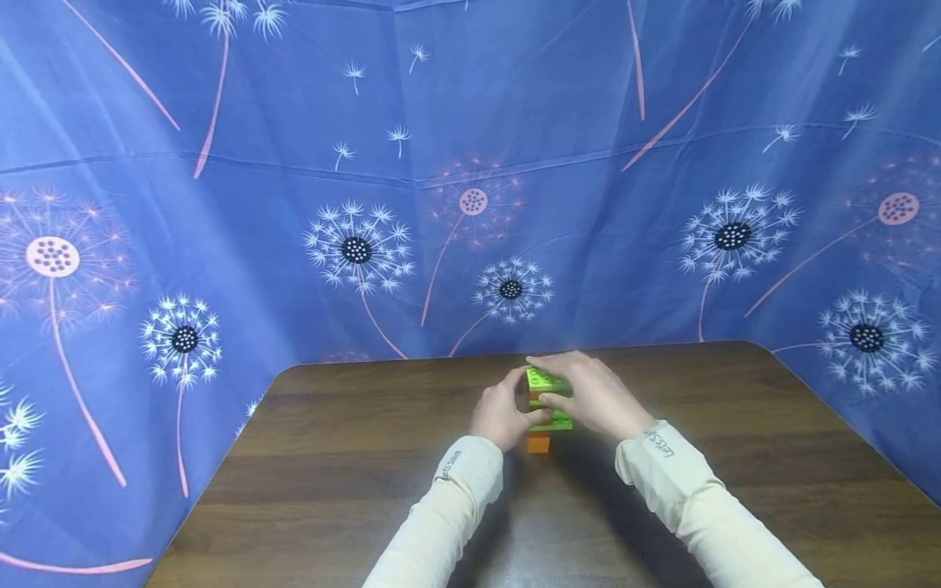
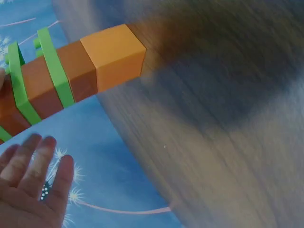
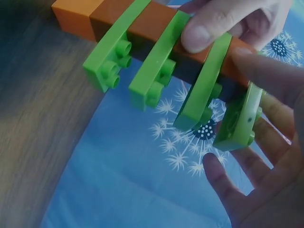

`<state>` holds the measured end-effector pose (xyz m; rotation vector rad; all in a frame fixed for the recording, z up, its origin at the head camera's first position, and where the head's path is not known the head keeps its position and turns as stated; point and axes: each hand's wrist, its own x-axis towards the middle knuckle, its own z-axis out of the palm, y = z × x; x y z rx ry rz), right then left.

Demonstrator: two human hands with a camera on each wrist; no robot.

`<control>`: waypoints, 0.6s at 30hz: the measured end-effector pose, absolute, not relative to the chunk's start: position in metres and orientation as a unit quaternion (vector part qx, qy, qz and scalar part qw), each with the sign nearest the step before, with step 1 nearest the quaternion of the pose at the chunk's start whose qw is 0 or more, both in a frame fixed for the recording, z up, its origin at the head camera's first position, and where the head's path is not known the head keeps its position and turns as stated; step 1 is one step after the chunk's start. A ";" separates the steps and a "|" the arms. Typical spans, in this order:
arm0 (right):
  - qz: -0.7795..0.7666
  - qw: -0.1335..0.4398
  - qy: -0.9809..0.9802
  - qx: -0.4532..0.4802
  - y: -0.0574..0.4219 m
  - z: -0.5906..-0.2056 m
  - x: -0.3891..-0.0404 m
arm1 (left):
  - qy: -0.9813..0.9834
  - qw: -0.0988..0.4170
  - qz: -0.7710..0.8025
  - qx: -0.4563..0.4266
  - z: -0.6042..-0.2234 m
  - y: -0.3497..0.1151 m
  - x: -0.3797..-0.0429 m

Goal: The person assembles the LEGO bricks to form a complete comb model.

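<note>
A tower of toy building blocks [image 1: 538, 442] stands upright on the table, with an orange block [image 2: 116, 57] at its base. Brown-orange blocks alternate with green plates [image 3: 154, 64], which jut out to the right one above another. My left hand [image 1: 500, 412] grips the upper tower from the left, its thumb on a block between two plates. Other left fingers [image 2: 64, 185] stretch out beside the tower. My right hand [image 1: 599, 396] holds the top green plate [image 3: 240, 118], thumb on the block beneath. Its fingertips on the far side are partly hidden.
The brown wooden table [image 1: 331, 490] extends around the tower, with its far edge close behind. A blue cloth [image 1: 412, 204] with dandelion prints hangs beyond that edge and along the sides. Shadows of the arms fall on the tabletop.
</note>
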<state>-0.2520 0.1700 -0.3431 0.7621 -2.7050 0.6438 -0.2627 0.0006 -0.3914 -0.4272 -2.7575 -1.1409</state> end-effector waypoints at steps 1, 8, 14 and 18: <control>0.223 0.129 -0.931 0.260 0.171 -0.343 -0.251 | -0.917 0.062 -0.371 -0.134 -0.390 0.000 -0.261; 0.247 0.139 -0.931 0.232 0.189 -0.343 -0.243 | -0.935 0.092 -0.310 -0.143 -0.387 -0.008 -0.255; 0.247 0.158 -0.935 0.199 0.210 -0.353 -0.236 | -0.943 0.140 -0.258 -0.155 -0.393 -0.024 -0.248; 0.230 0.166 -0.942 0.180 0.222 -0.364 -0.232 | -0.952 0.152 -0.210 -0.166 -0.398 -0.032 -0.243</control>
